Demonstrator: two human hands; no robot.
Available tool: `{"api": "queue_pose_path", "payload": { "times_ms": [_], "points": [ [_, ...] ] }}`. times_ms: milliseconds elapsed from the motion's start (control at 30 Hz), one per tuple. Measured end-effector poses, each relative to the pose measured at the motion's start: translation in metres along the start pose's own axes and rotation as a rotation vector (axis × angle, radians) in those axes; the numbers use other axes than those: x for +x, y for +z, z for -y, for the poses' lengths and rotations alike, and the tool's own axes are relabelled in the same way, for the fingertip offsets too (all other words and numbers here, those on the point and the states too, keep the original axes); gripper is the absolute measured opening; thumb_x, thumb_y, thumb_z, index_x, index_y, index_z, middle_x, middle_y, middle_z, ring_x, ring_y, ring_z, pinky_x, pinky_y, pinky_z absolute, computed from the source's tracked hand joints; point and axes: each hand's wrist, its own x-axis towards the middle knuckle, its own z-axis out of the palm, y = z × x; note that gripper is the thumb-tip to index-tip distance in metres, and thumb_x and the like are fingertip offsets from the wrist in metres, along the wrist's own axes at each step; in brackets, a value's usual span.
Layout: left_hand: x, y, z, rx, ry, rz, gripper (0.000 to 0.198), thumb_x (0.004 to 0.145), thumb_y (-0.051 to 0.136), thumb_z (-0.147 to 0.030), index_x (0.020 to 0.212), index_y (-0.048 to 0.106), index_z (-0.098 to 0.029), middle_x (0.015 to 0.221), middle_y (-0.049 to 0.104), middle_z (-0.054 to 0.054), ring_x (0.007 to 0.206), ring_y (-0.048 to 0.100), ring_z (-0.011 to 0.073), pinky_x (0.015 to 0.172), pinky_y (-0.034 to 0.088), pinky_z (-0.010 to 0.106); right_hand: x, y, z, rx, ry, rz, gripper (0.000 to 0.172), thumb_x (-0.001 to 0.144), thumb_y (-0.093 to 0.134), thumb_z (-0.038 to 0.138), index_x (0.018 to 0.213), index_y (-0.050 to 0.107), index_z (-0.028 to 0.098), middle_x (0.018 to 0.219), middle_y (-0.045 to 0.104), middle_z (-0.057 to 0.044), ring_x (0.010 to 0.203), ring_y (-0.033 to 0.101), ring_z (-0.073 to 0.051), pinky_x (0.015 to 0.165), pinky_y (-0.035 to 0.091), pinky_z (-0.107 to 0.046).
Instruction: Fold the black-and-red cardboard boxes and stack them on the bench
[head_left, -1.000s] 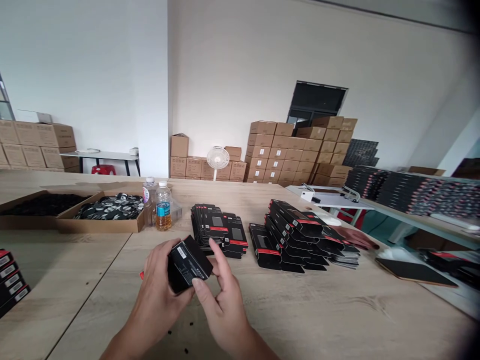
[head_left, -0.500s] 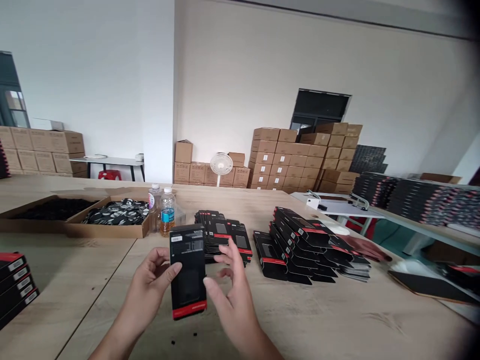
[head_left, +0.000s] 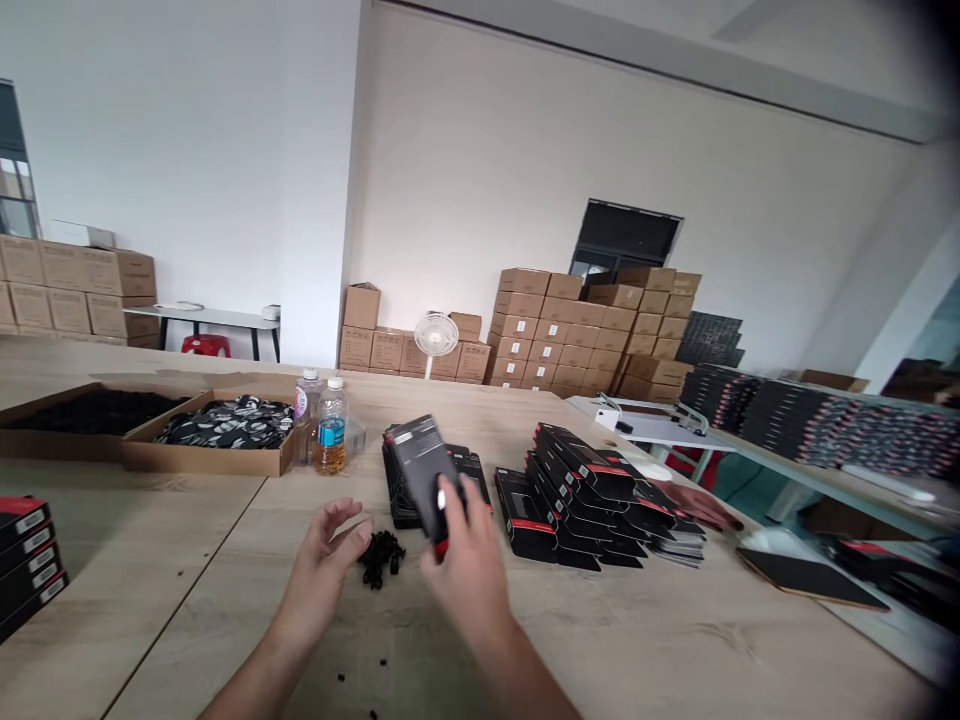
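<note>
Left hand (head_left: 326,570): open, fingers spread and slightly curled, palm facing up and to the right, forearm coming in from 7 o'clock. Released, holding nothing. Fingertips just beside a small heap of black pieces (head_left: 381,558) on the wooden table (head_left: 637,640); material too small to tell.

Right hand (head_left: 469,565): raised, forearm coming in from 5 o'clock, clenched around the lower part of one black box (head_left: 420,470). Box is tilted, top leaning toward 11 o'clock, red end down by the fingers. It sits at 12 o'clock from the hands, overlapping a group of black boxes (head_left: 401,490) in view; can't tell if they touch.

Counts:
- Held box: 1.
- Box groups on the table: 2. The second, larger group of black boxes (head_left: 577,510) is at 1 o'clock; exact box count can't be told.
- Stack of black boxes (head_left: 30,565) at 9 o'clock: 4 visible.
- Plastic bottles (head_left: 331,430) at 11 o'clock: 2.
- Cardboard trays (head_left: 210,458) at 10 o'clock: 2, side by side, both filled.
- Desk fan (head_left: 436,335), far off at 12 o'clock: 1.
</note>
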Motion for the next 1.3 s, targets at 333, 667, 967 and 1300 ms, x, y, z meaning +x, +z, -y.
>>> {"api": "queue_pose_path", "payload": {
  "times_ms": [333,667,967,1300],
  "points": [
    [-0.002,-0.008,0.014,0.441,0.090,0.166,0.043,0.079,0.062,-0.035,0.117,0.052,-0.018,0.113,0.063,0.013,0.111,0.060,0.0271,0.086,0.050,0.039,0.068,-0.001,-0.096,-0.575,0.375,0.432,0.039,0.083,0.055,0.027,0.119,0.062,0.014,0.123,0.060,-0.020,0.116,0.053,-0.034,0.088,0.041,-0.045],
    [-0.003,-0.009,0.010,0.587,0.211,0.283,0.028,0.079,0.056,-0.022,0.106,0.060,-0.022,0.120,0.058,0.010,0.107,0.059,0.0236,0.082,0.051,0.033,0.063,0.014,-0.115,-0.617,0.222,0.521,0.056,0.083,0.054,0.014,0.139,0.048,0.013,0.131,0.055,-0.021,0.121,0.050,-0.033,0.093,0.035,-0.042],
    [-0.002,-0.010,0.008,0.637,0.288,0.273,0.025,0.076,0.057,-0.018,0.099,0.063,-0.023,0.113,0.062,0.008,0.104,0.060,0.0228,0.086,0.049,0.034,0.085,0.019,-0.103,-0.501,0.157,0.498,0.038,0.094,0.046,0.026,0.128,0.056,0.014,0.133,0.055,-0.019,0.127,0.049,-0.030,0.101,0.035,-0.039],
    [0.000,-0.011,0.006,0.638,0.306,0.281,0.021,0.077,0.055,-0.017,0.095,0.064,-0.024,0.121,0.057,0.010,0.113,0.057,0.0257,0.089,0.048,0.036,0.109,0.060,-0.087,-0.274,0.510,0.691,0.058,0.075,0.068,0.059,0.108,0.070,0.012,0.113,0.070,-0.022,0.106,0.068,-0.034,0.080,0.052,-0.040]
  ]
}}
